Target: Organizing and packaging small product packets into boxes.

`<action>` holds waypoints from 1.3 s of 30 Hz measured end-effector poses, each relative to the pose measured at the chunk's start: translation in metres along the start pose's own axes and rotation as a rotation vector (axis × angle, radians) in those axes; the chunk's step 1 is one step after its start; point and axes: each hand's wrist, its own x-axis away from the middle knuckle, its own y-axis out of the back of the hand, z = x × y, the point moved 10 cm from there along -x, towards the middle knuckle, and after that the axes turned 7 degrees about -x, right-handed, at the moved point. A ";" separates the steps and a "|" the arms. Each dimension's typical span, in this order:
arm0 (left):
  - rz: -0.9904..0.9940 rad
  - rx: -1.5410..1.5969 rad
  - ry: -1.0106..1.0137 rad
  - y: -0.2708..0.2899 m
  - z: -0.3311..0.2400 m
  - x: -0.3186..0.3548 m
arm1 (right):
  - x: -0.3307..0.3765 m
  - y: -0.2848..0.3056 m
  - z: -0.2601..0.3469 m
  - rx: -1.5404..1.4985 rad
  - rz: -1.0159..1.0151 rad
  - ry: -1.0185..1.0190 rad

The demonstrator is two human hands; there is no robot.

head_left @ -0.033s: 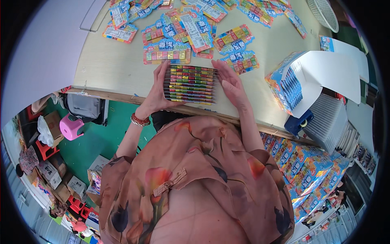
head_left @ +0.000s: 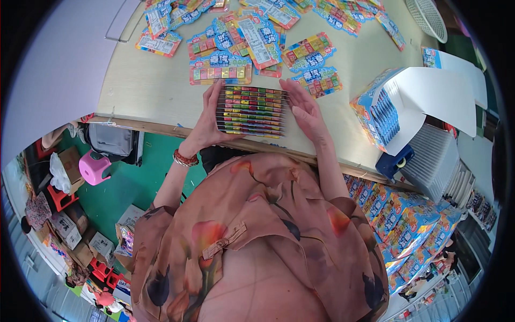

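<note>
Both hands are squeezing a stack of colourful cards (head_left: 252, 111) edge-on, left hand (head_left: 206, 121) and right hand (head_left: 304, 110) flat against its 2 sides, right at the table's (head_left: 139, 91) near edge. Loose cards (head_left: 220, 68) lie scattered just behind, an open box (head_left: 375, 110) toward the right edge.

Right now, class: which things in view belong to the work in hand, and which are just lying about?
In hand:
left hand
right hand
stack of colourful blister cards squared between both hands
loose cards on the table
open card box

Lying about:
pink stool
white basket
grey bag
</note>
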 end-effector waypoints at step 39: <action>0.003 0.271 -0.020 -0.003 -0.001 -0.001 | -0.002 0.003 -0.002 0.054 -0.072 0.047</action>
